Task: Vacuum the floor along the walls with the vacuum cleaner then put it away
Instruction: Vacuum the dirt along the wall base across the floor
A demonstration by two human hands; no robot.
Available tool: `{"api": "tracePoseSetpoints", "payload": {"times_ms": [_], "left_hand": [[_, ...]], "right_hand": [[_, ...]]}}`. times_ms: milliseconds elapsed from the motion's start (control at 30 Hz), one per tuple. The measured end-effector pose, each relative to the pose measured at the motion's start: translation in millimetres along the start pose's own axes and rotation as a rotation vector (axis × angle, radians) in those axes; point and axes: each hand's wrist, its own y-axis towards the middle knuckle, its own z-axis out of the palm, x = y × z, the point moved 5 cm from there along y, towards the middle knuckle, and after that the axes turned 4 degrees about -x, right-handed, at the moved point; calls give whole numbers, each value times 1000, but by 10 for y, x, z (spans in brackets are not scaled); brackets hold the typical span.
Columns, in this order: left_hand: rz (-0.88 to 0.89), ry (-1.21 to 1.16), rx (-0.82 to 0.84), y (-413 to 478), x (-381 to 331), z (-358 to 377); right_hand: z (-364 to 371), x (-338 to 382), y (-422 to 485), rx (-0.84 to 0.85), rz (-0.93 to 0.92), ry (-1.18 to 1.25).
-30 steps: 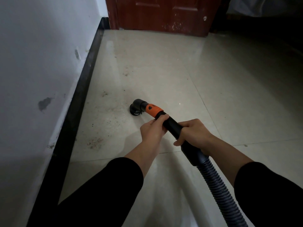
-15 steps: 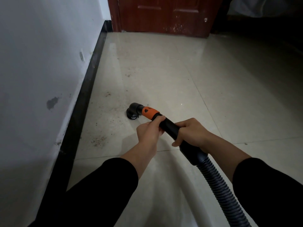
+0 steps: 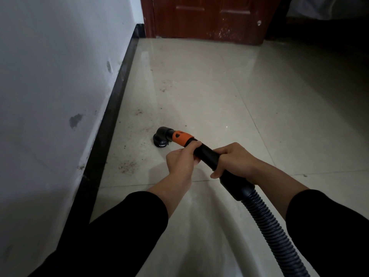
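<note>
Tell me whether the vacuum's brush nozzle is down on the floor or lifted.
Down on the floor: the brush nozzle sits bristles-down against it, with no gap visible beneath.

Room to pass over tile floor [image 3: 259,116] ahead and to the right. Blocked on the left by wall [image 3: 50,76] and black skirting [image 3: 111,116] (nozzle [image 3: 162,136] near it, not touching). Ends at brown door [image 3: 209,19] far ahead.

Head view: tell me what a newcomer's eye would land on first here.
The orange collar on the black vacuum tube stands out at centre, just behind the round nozzle on the pale floor. Both hands grip the tube, the left hand nearer the collar, the right hand nearer the ribbed hose. Brown crumbs lie between nozzle and black baseboard at left.
</note>
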Motion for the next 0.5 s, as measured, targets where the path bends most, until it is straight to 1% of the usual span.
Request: {"api": "tracePoseSetpoints", "payload": {"times_ms": [500], "left_hand": [[-9, -82, -44, -116, -64, -224]], "right_hand": [[149, 77, -46, 100, -32, -32]]}}
